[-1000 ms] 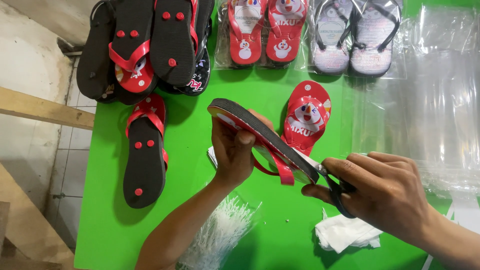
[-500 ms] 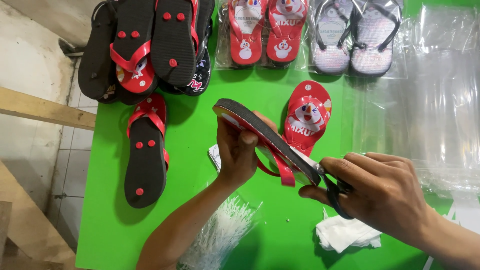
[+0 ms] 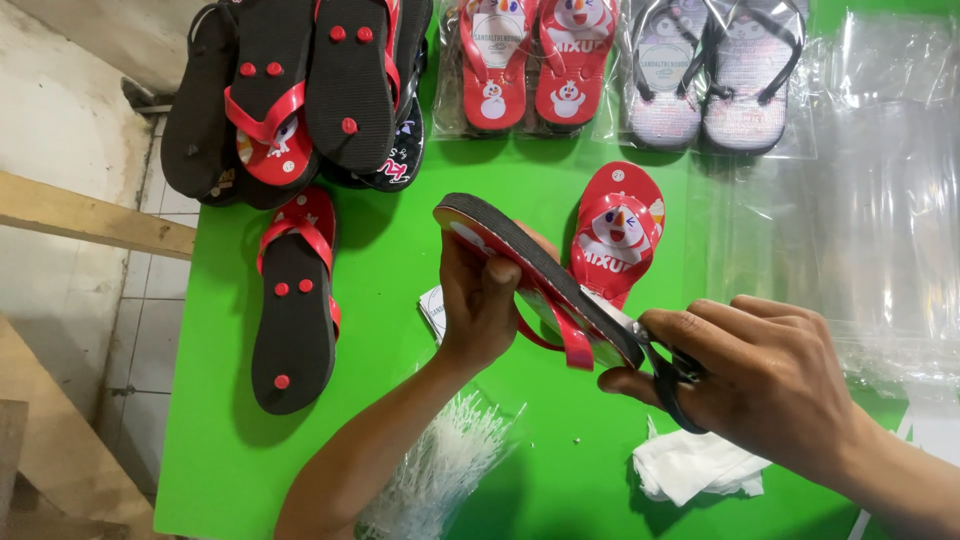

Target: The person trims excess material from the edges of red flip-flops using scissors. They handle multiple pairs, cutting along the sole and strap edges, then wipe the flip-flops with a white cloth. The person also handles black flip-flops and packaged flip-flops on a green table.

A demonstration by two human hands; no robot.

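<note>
At mid-frame a red-and-black flip-flop is pinched edge-up by the left hand fingers, while black-handled scissors are gripped in the right hand at its heel — above the green bench, a matching red flip-flop just behind.

A bright green table carries everything. Taking the lone red sandal lying face up as landmark: a sole-up black sandal lies well to its left, a pile of black and red sandals up-left, bagged pairs above, clear bags right, white ties and white tissue below.
</note>
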